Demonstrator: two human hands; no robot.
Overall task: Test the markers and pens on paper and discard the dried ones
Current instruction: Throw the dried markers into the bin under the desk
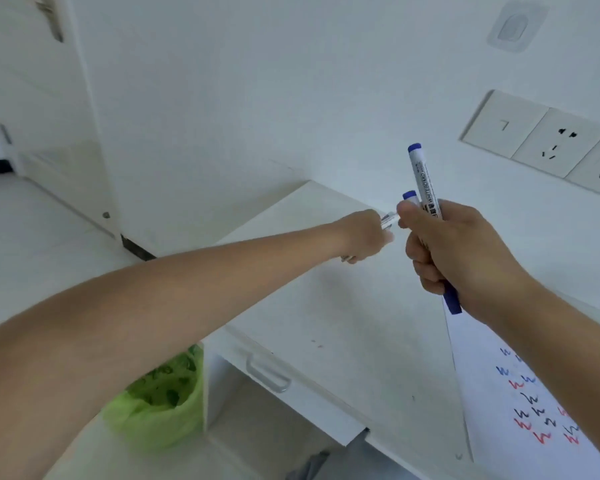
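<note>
My right hand [465, 251] is held up above the white desk [343, 306], closed around two blue whiteboard markers [424, 181] that stand upright with their blue ends up. A blue cap sticks out below the fist. My left hand [364, 233] reaches across to the far part of the desk, its fingers shut on some clear-barrelled pens [492, 220], only their ends showing. At the right edge of the desk lies the test paper [492, 393], marked with several blue, red and black squiggles. My right forearm covers part of it.
A bin lined with a green bag [160, 403] stands on the floor left of the desk, under my left arm. The desk has a drawer with a metal handle [267, 374]. Wall sockets [555, 140] sit at the right, a door frame at the left.
</note>
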